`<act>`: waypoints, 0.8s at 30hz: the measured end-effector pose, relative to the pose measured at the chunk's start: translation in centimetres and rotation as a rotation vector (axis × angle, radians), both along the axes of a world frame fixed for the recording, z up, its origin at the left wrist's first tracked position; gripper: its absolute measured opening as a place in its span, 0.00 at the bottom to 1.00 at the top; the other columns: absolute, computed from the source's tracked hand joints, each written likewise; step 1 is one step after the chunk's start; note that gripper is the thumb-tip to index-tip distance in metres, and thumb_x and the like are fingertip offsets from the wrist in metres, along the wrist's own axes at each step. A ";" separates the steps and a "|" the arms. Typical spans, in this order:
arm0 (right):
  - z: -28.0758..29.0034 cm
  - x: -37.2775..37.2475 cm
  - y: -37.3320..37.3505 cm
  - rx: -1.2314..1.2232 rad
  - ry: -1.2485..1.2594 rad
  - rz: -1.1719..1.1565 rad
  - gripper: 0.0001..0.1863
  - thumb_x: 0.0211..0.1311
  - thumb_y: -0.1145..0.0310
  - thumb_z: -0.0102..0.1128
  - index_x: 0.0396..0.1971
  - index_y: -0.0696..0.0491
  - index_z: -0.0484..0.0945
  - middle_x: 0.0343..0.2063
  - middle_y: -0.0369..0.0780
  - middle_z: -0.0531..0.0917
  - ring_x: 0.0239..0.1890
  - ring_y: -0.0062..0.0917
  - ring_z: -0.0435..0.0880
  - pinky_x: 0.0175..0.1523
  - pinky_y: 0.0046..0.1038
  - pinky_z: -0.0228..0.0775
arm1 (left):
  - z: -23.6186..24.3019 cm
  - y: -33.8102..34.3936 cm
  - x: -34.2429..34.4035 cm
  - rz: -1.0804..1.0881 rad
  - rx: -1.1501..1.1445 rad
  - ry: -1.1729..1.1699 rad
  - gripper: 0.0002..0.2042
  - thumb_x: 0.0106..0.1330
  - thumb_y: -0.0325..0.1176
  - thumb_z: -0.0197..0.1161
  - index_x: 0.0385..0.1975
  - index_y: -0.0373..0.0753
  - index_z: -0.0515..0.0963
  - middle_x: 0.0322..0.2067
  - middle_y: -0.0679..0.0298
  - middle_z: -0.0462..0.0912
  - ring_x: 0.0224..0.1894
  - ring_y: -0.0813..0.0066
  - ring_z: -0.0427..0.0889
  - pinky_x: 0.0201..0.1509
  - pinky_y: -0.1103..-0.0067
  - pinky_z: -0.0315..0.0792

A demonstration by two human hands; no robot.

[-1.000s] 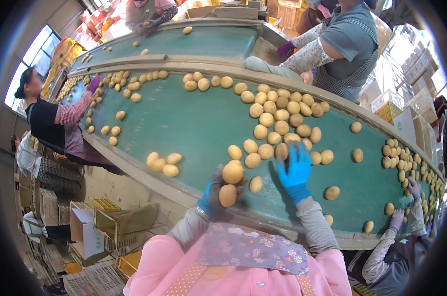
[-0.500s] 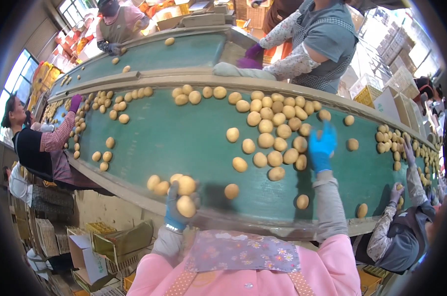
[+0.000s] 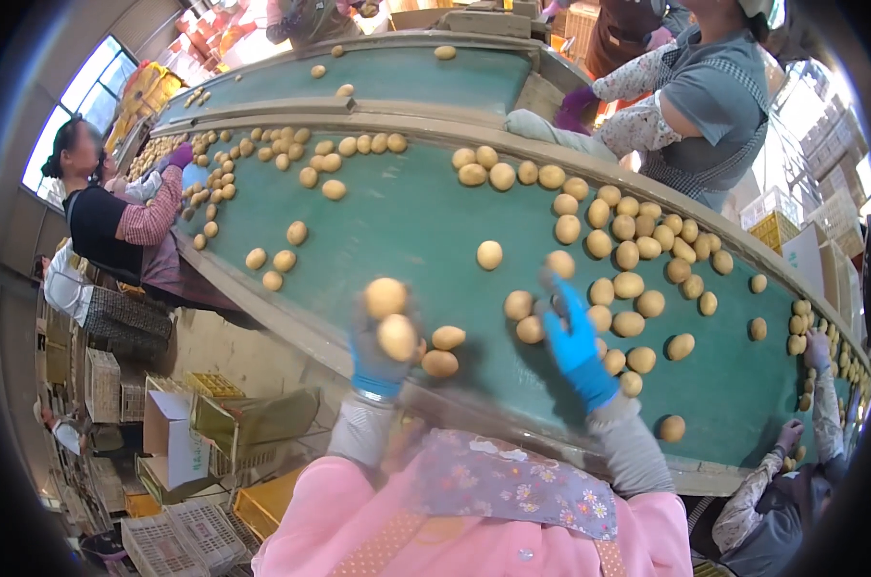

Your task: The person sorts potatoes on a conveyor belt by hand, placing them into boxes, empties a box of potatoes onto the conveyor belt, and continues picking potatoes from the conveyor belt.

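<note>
In my raised left hand [image 3: 383, 358], gloved in blue and grey, are two round yellow-brown potatoes, an upper one [image 3: 385, 297] and a lower one [image 3: 397, 339]. Just right of that hand, a pair of potatoes [image 3: 440, 363] lies on the green belt [image 3: 407, 226]. My right hand [image 3: 580, 348], in a blue glove with darker fingertips, reaches over the belt with its fingers apart. Its fingertips are at a single potato [image 3: 559, 264], slightly blurred; whether they touch it is unclear. Beside its thumb lies another potato [image 3: 530, 330]. A loose cluster of potatoes [image 3: 629, 285] spreads right of this hand.
A wooden ledge [image 3: 426, 125] divides this belt from a second green belt [image 3: 397, 82] beyond. Co-workers stand at the left [image 3: 118, 216], across the belt [image 3: 709, 106] and at the right [image 3: 782, 510]. Crates [image 3: 171, 543] and an open carton [image 3: 187, 447] stand low at the left.
The view has shifted, so the belt and potatoes appear farther right. My right hand has moved from the cluster's right side to its left side. Both potatoes stay in my left hand.
</note>
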State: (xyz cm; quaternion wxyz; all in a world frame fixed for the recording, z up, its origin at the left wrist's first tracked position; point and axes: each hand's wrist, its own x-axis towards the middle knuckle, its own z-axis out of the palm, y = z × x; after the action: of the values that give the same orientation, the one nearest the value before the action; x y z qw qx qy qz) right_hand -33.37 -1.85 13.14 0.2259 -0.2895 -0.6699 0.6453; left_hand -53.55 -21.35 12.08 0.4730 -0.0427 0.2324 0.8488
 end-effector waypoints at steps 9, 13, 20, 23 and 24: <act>-2.1 -0.6 -5.4 0.257 0.242 -0.070 0.32 0.71 0.44 0.42 0.66 0.50 0.58 0.58 0.42 0.70 0.59 0.32 0.71 0.62 0.33 0.67 | 0.6 7.4 7.3 -0.311 -0.163 1.683 0.27 0.62 0.35 0.63 0.62 0.36 0.66 0.61 0.45 0.66 0.62 0.49 0.69 0.63 0.64 0.65; -1.5 4.9 -5.5 -0.957 0.685 -0.223 0.33 0.69 0.41 0.43 0.61 0.52 0.63 0.49 0.42 0.76 0.46 0.32 0.80 0.49 0.31 0.77 | 1.4 8.0 7.1 -0.612 0.035 1.528 0.30 0.62 0.32 0.63 0.65 0.39 0.63 0.65 0.47 0.61 0.68 0.47 0.59 0.69 0.64 0.57; 0.2 13.8 -8.1 -0.591 1.171 -0.524 0.36 0.70 0.38 0.35 0.69 0.46 0.56 0.37 0.48 0.80 0.38 0.40 0.78 0.45 0.38 0.80 | -1.8 10.7 13.0 -0.724 0.594 2.434 0.28 0.58 0.43 0.61 0.60 0.41 0.68 0.60 0.50 0.67 0.66 0.46 0.61 0.66 0.48 0.54; -0.6 15.8 -10.6 -0.495 1.106 -0.760 0.35 0.69 0.41 0.39 0.69 0.45 0.53 0.40 0.48 0.78 0.40 0.39 0.77 0.44 0.41 0.79 | -3.6 12.9 17.2 -0.593 0.996 2.871 0.24 0.60 0.39 0.58 0.57 0.42 0.72 0.59 0.54 0.70 0.66 0.48 0.61 0.67 0.45 0.52; -1.1 16.1 -11.5 -0.432 1.064 -0.760 0.34 0.69 0.44 0.42 0.70 0.44 0.52 0.41 0.48 0.77 0.41 0.38 0.76 0.43 0.41 0.78 | -4.2 14.2 18.2 -0.382 1.191 3.124 0.21 0.61 0.38 0.57 0.56 0.43 0.74 0.59 0.56 0.71 0.67 0.48 0.61 0.67 0.44 0.52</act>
State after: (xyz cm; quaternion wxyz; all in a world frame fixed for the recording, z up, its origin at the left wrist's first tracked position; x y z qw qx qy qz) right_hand -17.31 -13.36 12.08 0.6719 -0.1867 -0.1762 0.6947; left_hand -35.32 -7.14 7.91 0.1564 -0.9804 -0.1166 0.0270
